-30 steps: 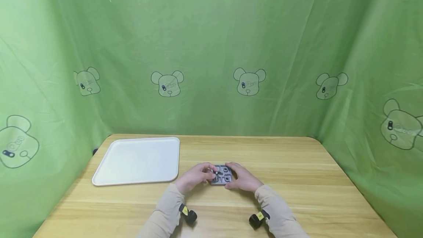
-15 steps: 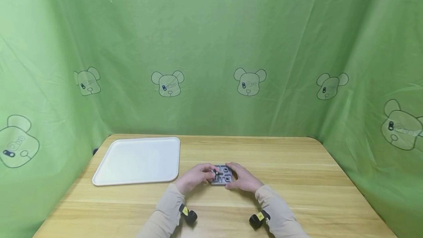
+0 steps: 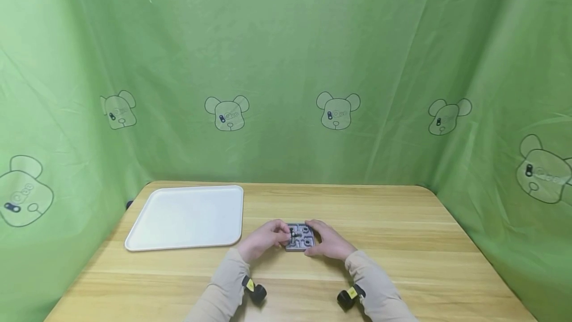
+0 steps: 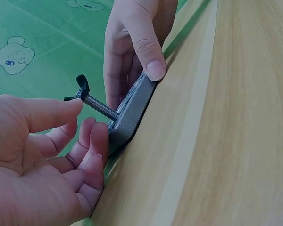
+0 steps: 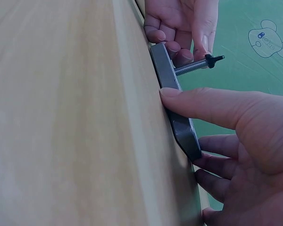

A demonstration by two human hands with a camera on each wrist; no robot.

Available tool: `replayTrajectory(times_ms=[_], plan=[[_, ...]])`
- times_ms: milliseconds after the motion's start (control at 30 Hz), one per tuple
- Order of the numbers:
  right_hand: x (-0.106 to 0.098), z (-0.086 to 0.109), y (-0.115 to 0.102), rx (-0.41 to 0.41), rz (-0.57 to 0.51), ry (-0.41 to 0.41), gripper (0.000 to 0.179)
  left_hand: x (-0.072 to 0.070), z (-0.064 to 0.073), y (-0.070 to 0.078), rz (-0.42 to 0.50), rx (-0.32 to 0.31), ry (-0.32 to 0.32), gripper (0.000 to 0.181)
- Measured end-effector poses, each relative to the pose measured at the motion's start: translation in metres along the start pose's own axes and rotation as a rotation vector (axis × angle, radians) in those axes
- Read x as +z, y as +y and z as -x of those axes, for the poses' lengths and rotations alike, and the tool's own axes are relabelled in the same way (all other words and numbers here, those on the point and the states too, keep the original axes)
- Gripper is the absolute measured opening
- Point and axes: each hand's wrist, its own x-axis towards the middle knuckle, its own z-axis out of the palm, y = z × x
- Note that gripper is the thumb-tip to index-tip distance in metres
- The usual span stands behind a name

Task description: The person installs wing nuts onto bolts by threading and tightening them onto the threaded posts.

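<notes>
A grey square metal plate point(image 3: 301, 249) with recesses and raised bosses lies flat on the table between the hands. From its left part a threaded bolt point(image 4: 102, 108) stands up, with a black wing nut point(image 4: 84, 84) near its top end. My left hand point(image 3: 264, 239) has its thumb against the wing nut, index finger curled behind it; the other fingers bend near the plate's left edge. My right hand point(image 3: 331, 242) grips the plate's right side, thumb on the near edge point(image 5: 172, 94) and fingers at the far edge. The fingers partly hide the plate's left side.
A white rectangular tray point(image 3: 187, 218) lies on the wooden table point(image 3: 380, 272), left of the hands. Green curtains point(image 3: 286, 153) hang behind and on both sides. Each sleeved forearm carries a black wrist camera with a yellow label.
The left thumb and fingertips shift slightly left around the wing nut, and its wings stand at a different angle. The right hand and the plate stay in place.
</notes>
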Motion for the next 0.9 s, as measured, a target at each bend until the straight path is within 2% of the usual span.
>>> replayTrajectory(times_ms=[400, 900], plan=[[0.0001, -0.0010, 0.0011, 0.006, 0.001, 0.005, 0.090, 0.0006, 0.0005, 0.0036, -0.005, -0.004, -0.013, 0.027], [0.0006, -0.0007, 0.0019, 0.010, -0.001, -0.001, 0.090, 0.0011, 0.0010, 0.0028, -0.036, -0.003, -0.012, 0.027]])
